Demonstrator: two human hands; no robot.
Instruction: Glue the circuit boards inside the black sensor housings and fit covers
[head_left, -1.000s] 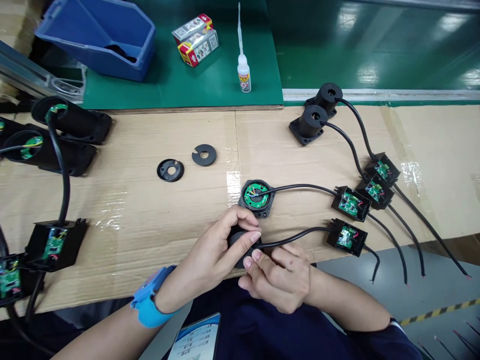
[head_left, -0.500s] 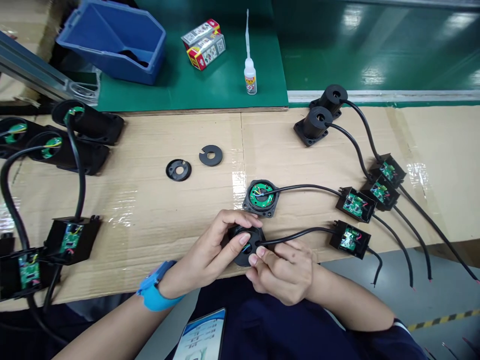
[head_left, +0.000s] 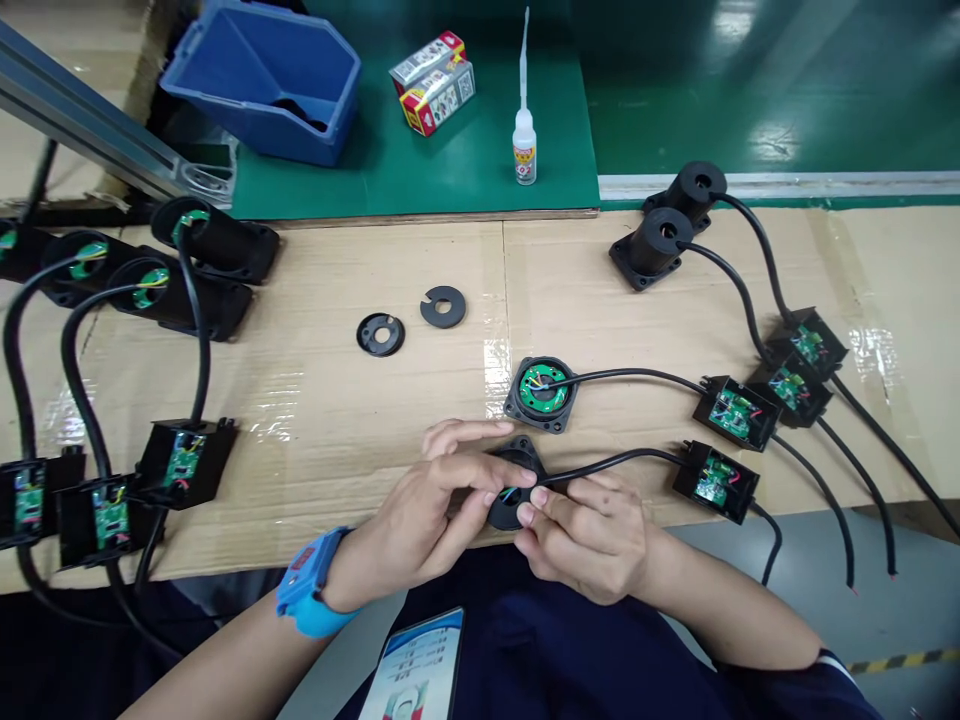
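Observation:
A black slotted disc cap is held between my two hands at the table's near edge, around a black cable. My left hand grips it from the left, index finger reaching across its top toward the cable and thumb at its side. My right hand pinches its right edge beside the cable. Coloured wires show through its opening. Under the cap lies a black square-flanged housing, partly hidden by my fingers. Just beyond, a similar housing sits uncovered, showing a green ring-shaped circuit board.
Two loose black discs lie mid-table. Wired boxes with circuit boards stand right, near two upright black cylinders. More cylinders and boxes lie left. Behind are a blue bin, small cartons and a glue bottle.
My left index finger has moved across the top of the cap toward the cable, and its thumb has shifted back. The whole view has shifted slightly; my right hand keeps its pinch.

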